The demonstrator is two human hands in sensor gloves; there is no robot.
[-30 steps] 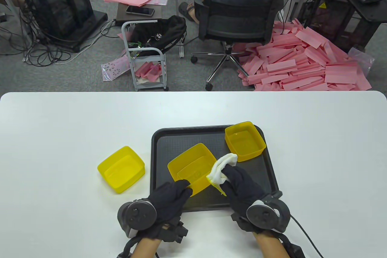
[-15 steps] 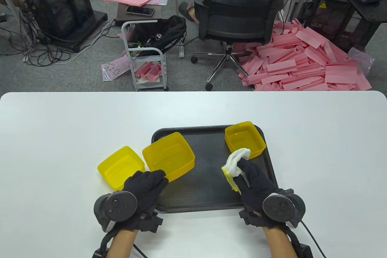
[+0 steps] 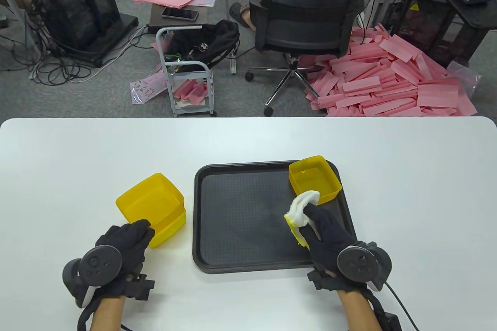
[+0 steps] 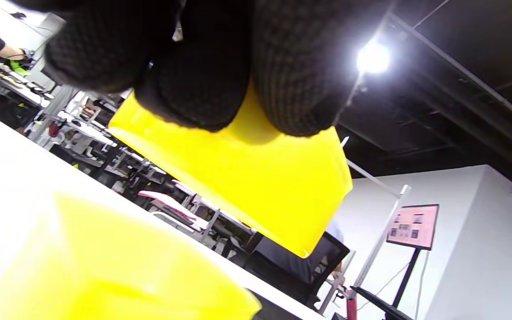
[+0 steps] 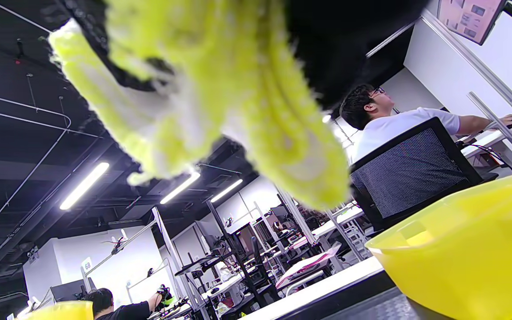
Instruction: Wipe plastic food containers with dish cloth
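Table view: left hand (image 3: 126,240) grips a yellow container (image 3: 149,197) above another container (image 3: 171,226), left of the tray (image 3: 240,265). Right hand (image 3: 324,236) clutches the dish cloth (image 3: 301,208) beside a 3rd container (image 3: 314,179).

White table (image 3: 77,152): tray (image 3: 240,265), yellow container (image 3: 171,230)

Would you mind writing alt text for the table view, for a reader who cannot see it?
A gloved left hand holds a yellow container over a second yellow container on a white table, left of a black tray. The right hand grips a dish cloth above the tray, near a third container in its far right corner.
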